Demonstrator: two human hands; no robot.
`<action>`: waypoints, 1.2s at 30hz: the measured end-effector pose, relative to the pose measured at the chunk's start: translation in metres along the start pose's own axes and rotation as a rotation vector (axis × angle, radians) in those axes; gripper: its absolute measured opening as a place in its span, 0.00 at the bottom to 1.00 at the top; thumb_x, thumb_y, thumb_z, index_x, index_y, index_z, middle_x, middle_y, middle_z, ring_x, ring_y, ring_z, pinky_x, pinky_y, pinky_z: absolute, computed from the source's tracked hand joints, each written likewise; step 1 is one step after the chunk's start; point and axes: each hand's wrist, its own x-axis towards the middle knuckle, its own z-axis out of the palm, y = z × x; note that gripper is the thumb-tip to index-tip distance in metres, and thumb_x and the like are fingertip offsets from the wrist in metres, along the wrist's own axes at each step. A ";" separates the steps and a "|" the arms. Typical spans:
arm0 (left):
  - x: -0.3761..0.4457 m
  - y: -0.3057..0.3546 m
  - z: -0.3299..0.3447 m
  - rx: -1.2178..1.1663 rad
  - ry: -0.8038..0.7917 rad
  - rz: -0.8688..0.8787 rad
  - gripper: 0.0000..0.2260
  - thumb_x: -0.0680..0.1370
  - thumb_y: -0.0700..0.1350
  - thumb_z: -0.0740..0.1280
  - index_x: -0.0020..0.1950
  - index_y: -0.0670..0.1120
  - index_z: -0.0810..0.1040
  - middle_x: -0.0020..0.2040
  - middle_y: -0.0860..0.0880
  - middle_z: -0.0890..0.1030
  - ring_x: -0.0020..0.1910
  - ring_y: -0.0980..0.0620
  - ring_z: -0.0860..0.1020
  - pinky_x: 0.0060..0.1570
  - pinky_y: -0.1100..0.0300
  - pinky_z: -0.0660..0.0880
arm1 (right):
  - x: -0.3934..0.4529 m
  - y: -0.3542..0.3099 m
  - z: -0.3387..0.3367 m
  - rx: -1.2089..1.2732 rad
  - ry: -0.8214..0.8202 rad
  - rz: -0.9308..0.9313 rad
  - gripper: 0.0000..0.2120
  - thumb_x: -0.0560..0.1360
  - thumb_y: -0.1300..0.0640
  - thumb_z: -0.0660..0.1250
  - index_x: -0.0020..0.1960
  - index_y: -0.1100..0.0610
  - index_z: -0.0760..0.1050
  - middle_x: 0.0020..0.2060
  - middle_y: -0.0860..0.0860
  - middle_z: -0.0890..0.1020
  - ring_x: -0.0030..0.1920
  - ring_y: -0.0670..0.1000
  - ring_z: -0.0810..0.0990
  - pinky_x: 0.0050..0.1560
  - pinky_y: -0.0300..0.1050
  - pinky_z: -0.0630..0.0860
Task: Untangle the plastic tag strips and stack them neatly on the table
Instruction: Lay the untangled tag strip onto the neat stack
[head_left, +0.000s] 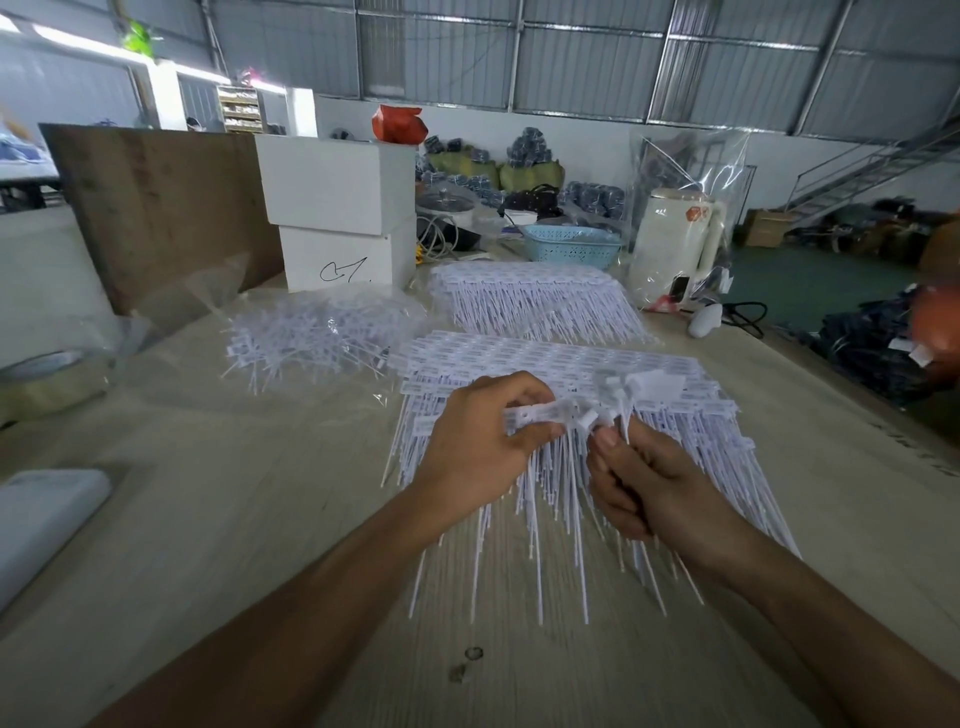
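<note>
Much is done: two neat stacks lie on the table (208, 519), the near stack (561, 364) and a second stack (530, 296) just behind it. Above the near stack, the left hand (478, 441) pinches a tag strip (545, 413) while the right hand (644, 478) pinches its snarled end. Left of the near stack, a tangled pile (317, 332) waits unsorted.

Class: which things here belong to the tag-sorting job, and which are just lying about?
Job: held tag strips, left hand, right hand, near stack, far stack, tangled pile.
Lying about: white boxes, blue basket, kettle, tape roll.
</note>
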 end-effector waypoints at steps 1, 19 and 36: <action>0.000 0.000 0.000 -0.006 -0.007 -0.008 0.08 0.72 0.48 0.77 0.49 0.52 0.82 0.44 0.58 0.84 0.46 0.60 0.81 0.48 0.55 0.77 | 0.000 -0.001 0.000 -0.034 -0.006 -0.013 0.17 0.85 0.54 0.54 0.39 0.59 0.61 0.26 0.50 0.64 0.24 0.49 0.60 0.25 0.42 0.60; 0.004 -0.010 -0.007 0.007 -0.011 0.039 0.06 0.75 0.48 0.75 0.50 0.52 0.83 0.42 0.60 0.83 0.42 0.62 0.80 0.42 0.64 0.75 | 0.001 0.002 -0.001 0.098 0.169 0.046 0.12 0.79 0.51 0.65 0.47 0.61 0.79 0.25 0.50 0.62 0.25 0.49 0.58 0.25 0.39 0.59; -0.008 0.007 0.004 0.142 -0.124 0.382 0.14 0.80 0.37 0.67 0.65 0.39 0.79 0.56 0.45 0.82 0.55 0.46 0.78 0.56 0.52 0.75 | 0.002 -0.002 0.001 0.210 0.230 0.195 0.21 0.75 0.40 0.67 0.28 0.49 0.70 0.26 0.50 0.56 0.24 0.48 0.54 0.24 0.39 0.54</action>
